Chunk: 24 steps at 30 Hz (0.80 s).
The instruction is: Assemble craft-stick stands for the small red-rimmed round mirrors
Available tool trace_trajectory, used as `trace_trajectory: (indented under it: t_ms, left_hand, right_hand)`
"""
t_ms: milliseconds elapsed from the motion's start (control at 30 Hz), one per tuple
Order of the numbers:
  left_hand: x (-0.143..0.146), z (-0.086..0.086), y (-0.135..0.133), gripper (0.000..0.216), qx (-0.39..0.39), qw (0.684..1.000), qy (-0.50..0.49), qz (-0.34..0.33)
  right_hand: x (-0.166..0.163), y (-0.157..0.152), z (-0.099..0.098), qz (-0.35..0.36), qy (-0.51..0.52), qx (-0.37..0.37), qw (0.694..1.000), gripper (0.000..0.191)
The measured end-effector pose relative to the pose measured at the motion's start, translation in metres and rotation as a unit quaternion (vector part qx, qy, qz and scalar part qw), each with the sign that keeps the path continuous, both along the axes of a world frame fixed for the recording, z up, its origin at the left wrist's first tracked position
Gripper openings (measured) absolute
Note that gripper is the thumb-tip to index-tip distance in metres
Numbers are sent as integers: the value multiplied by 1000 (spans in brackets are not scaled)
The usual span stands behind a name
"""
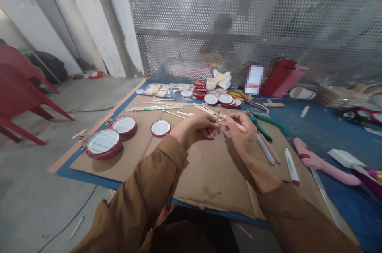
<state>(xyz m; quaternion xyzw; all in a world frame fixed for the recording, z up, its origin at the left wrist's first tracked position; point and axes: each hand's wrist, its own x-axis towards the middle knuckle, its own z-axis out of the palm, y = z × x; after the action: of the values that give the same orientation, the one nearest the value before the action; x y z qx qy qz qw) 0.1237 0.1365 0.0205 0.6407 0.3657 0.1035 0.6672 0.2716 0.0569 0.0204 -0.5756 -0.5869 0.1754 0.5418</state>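
My left hand (200, 125) and my right hand (238, 126) meet over a sheet of brown cardboard (209, 173) on a blue table. The fingers of both are pinched together on a thin wooden stick (219, 117) held upright between them. A second pale stick (238, 125) lies along my right fingers. Both arms wear brown sleeves. Just right of my right hand lie green-handled pliers (262, 123) and white pens (291, 165).
Round red-rimmed white lids lie at the left (103, 143), in the middle (160, 127) and stacked at the back (221, 98). Loose wooden sticks (176, 104) lie beyond my hands. A pink tool (322, 162) rests at the right. Red chairs (20, 98) stand left; a person sits behind the mesh screen (221, 50).
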Motion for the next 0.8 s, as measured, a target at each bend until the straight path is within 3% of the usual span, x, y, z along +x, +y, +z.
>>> trace_trajectory:
  t_ms: [800]
  left_hand:
    - [-2,-1,1,23,-4,1000,-5,-6]
  right_hand:
    - [2,-2,0,6,-43,-18,999,32]
